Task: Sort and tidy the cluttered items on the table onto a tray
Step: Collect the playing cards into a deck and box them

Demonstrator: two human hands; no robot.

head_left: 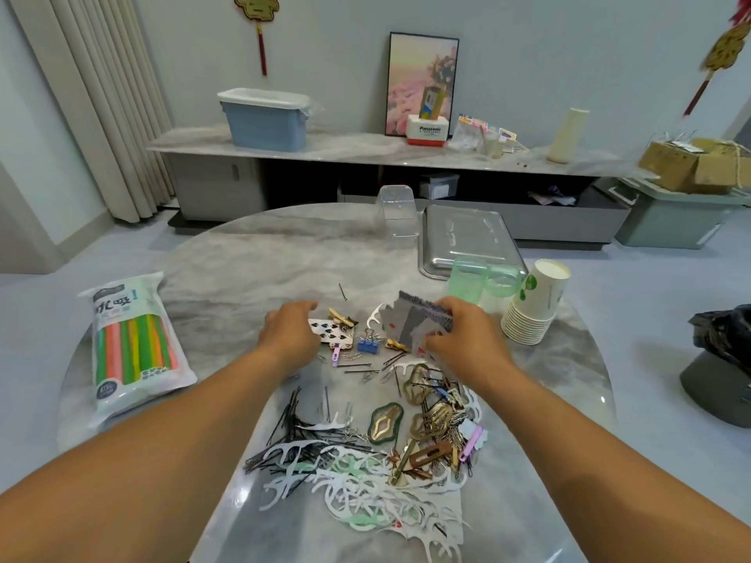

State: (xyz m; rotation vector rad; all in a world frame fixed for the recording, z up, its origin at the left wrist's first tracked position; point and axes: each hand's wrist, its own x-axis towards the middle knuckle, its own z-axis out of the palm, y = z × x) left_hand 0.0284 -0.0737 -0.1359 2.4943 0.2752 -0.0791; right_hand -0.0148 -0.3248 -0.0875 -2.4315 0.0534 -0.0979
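At the middle of the desk (252, 253), the right hand (459, 335) grips a fan of cards (422, 323), while the left hand (290, 333) rests with fingers curled over one card (329, 332). The tray (467, 237) lies beyond, well apart from the near clutter (365, 453).

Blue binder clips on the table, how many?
1: the blue binder clip lies between the left hand and right hand, beside a playing card. More may be buried in the clutter pile.

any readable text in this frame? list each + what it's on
"Panasonic": red and white box on the sideboard.
"优吸!": straw pack; its smaller print is too blurred to read.
Face-up playing card: spade pips, index unreadable.
Paper cups: leaf logo, faint print unreadable.
Packets by the box: print too blurred.
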